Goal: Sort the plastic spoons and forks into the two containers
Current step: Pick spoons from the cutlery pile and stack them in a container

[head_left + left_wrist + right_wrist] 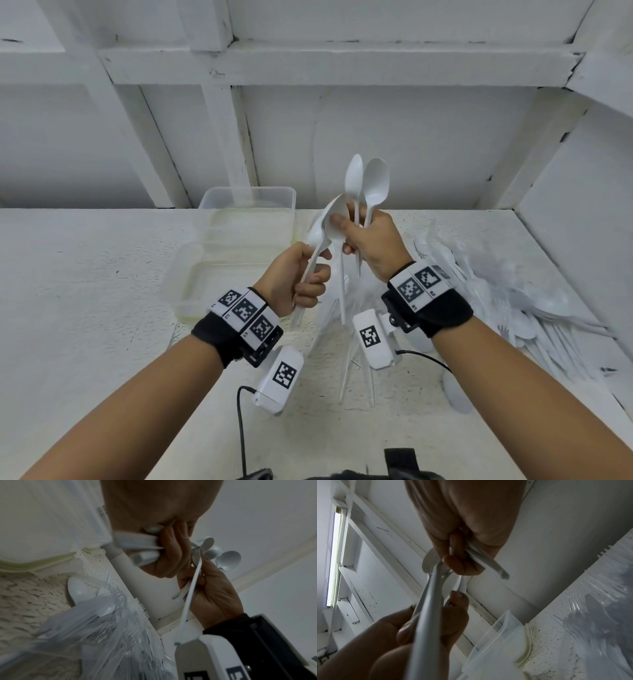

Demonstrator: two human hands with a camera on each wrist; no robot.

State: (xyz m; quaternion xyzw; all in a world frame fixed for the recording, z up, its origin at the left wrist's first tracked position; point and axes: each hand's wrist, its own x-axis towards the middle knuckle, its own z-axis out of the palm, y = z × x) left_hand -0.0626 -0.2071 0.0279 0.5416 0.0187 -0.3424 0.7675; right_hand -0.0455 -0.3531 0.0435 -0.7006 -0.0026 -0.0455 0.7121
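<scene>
Both hands are raised above the white table, close together. My right hand [363,240] grips a bunch of white plastic spoons [368,181], bowls pointing up, handles hanging below the fist. My left hand [301,274] grips the handles of other white spoons [318,236], whose bowls lean against the right hand's thumb. Two clear plastic containers stand behind the left hand: a near one [191,284] and a far one [246,198]. A pile of spoons and forks [507,291] in clear plastic wrap lies on the table at the right. In the left wrist view, fork tines [139,607] show in that pile.
A white wall with beams rises behind the table, and a side wall [582,212] closes the right. Loose spoons [455,394] lie near the right forearm. Black cables [241,428] trail from the wrist cameras. Bare table surface [85,291] spreads to the left.
</scene>
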